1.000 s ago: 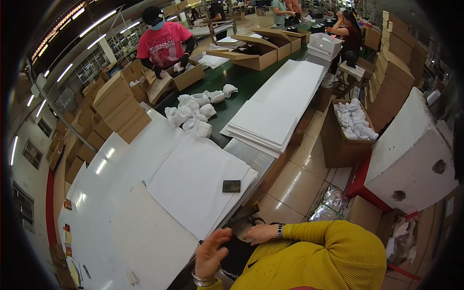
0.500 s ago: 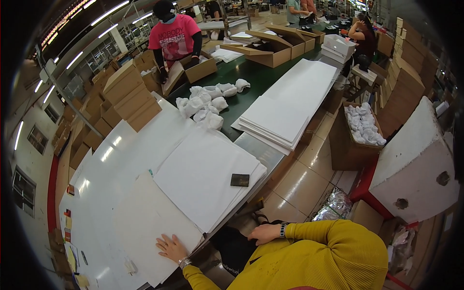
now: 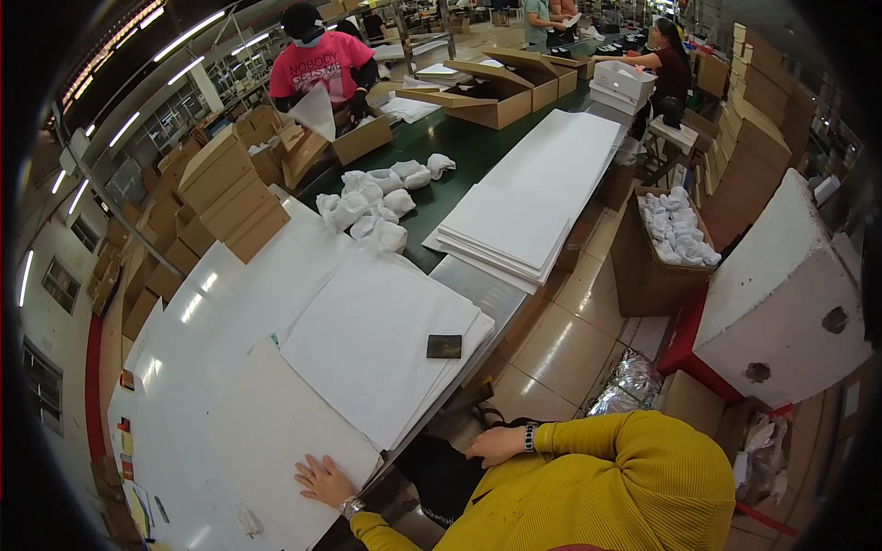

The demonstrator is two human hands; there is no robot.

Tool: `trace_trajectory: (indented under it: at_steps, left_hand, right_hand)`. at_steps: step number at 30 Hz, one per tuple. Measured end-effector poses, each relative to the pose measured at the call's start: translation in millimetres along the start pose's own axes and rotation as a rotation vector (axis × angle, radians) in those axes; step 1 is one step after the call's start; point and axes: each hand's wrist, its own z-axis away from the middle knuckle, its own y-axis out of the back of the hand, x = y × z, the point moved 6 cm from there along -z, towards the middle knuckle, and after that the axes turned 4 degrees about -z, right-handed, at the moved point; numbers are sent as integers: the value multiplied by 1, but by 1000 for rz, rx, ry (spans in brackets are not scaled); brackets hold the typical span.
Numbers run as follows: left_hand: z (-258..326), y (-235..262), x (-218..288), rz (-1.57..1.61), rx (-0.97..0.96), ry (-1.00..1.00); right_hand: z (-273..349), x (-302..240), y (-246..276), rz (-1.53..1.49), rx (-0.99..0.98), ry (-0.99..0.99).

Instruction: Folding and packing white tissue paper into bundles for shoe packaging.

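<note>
My left hand (image 3: pixel 325 480) lies flat with fingers spread on a large off-white sheet (image 3: pixel 276 413) near the table's front edge. Beyond it is a stack of white paper (image 3: pixel 367 340), and a small dark rectangular block (image 3: pixel 444 346) rests on its right part. My right hand (image 3: pixel 497 446) is at my lap, beside a black cloth bag (image 3: pixel 441 473). Its fingers are curled in, the fingertips hidden against the bag and my yellow top, so what they grip cannot be made out.
White wrapped bundles (image 3: pixel 367 207) and a long stack of white sheets (image 3: pixel 533 193) lie on the green belt (image 3: pixel 432 138). Across it a co-worker in a pink shirt (image 3: pixel 317 69) handles an open carton (image 3: pixel 363 140). At right stand a box of wrapped bundles (image 3: pixel 648 285) and a white block (image 3: pixel 781 303).
The co-worker in pink now lifts a white sheet above the carton. A seated person at the far right has lowered a raised arm forward. My hands stay in place; the view shifts slightly.
</note>
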Motion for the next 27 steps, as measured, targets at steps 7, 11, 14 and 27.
trace_trajectory:
  at_steps: [7,11,14,27]
  left_hand:
    - [0,1,1,7,0,4]
    - [1,4,3,8,-13,12]
    - [1,5,1,12,-18,17]
    - [-40,-4,-61,15,-125,-78]
  right_hand:
    - [-2,2,-3,7,-4,-5]
    - [-2,4,-4,15,-7,0]
    - [-1,0,-1,6,3,21]
    - [-38,40,204,454,1103,-207]
